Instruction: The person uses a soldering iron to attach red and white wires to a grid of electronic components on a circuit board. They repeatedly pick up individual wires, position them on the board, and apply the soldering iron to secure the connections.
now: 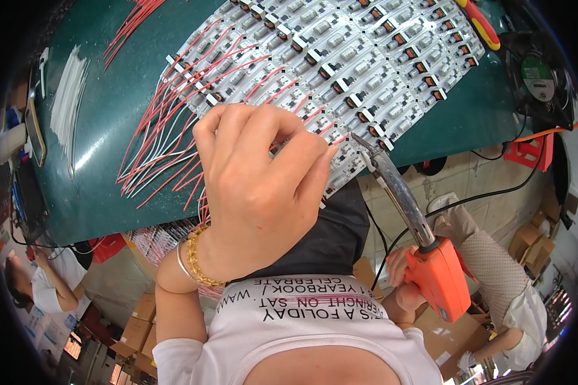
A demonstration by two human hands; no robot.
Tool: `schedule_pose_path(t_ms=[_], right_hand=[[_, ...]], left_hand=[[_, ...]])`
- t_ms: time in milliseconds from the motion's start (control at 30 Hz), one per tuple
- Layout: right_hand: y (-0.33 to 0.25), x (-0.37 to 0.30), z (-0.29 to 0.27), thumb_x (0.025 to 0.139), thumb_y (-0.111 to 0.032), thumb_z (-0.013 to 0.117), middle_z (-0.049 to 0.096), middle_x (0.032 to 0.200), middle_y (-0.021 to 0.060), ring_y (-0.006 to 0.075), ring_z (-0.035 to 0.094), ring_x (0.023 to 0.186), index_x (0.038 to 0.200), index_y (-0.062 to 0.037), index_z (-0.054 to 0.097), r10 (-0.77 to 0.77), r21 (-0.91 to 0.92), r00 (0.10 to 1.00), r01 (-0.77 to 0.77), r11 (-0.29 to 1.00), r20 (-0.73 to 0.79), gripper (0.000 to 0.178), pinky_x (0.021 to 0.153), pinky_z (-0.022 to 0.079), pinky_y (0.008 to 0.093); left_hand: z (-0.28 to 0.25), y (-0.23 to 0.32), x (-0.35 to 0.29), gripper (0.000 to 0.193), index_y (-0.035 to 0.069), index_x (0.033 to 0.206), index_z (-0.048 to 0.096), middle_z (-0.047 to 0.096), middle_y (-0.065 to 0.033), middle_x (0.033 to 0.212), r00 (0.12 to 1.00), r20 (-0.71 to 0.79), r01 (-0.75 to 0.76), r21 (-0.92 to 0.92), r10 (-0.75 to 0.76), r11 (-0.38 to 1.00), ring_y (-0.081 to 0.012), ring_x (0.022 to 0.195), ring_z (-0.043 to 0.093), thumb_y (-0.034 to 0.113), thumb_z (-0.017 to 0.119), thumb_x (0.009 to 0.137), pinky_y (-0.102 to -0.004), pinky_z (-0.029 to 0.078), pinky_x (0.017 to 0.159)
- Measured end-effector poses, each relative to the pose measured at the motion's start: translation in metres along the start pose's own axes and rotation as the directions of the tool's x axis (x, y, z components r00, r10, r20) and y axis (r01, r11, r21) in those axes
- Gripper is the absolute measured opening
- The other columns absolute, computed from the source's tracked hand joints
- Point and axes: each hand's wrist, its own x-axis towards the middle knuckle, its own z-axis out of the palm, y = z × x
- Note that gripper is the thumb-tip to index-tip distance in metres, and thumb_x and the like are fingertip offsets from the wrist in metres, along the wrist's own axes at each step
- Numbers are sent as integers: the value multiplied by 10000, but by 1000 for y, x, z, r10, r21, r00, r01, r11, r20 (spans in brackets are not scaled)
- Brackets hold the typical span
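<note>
A panel of small white circuit boards (pixel 331 58) lies on the table, with rows of black-and-orange parts. My left hand (pixel 257 173) is over its near edge, fingers pinched on a thin red wire (pixel 342 138) at a board; the palm hides part of the panel. My right hand (pixel 401 279) grips an orange soldering gun (pixel 440 279). Its metal tip (pixel 359 142) points at the board edge just right of my left fingertips. Red wires (pixel 237 64) run from several boards to the left. White wires (pixel 157 154) lie among their loose ends.
On the green table (pixel 109 128) lie a white wire bundle (pixel 67 102) and a red wire bundle (pixel 131 29). A red-and-yellow handled tool (pixel 481 25) sits by the panel's far right. A black fan (pixel 536 77) stands at right. A black cable (pixel 475 199) loops past a seated person (pixel 520 314).
</note>
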Motion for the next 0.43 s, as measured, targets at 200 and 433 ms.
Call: schedule_pose_path(t_ms=[200,433], right_hand=[[-3,5,1,854,-543,597,578,628,63,277,593,567,697,-76,632,37,-95,999,-33,995,32,495,528,465,346],[-22,15,9,814,-655,651,587,618,39,243,611,577,658,-80,596,177,180,984,-174,968,0,598,546,484,317]], left_hand=[[-2,1,0,170,102,774,680,592,-15,803,1000,10,11,1,-11,1000,-219,819,563,47,815,685,-372,378,810],[-4,2,1,173,100,772,681,591,-18,801,999,31,8,7,-8,1000,-218,813,565,43,815,681,-368,382,804]])
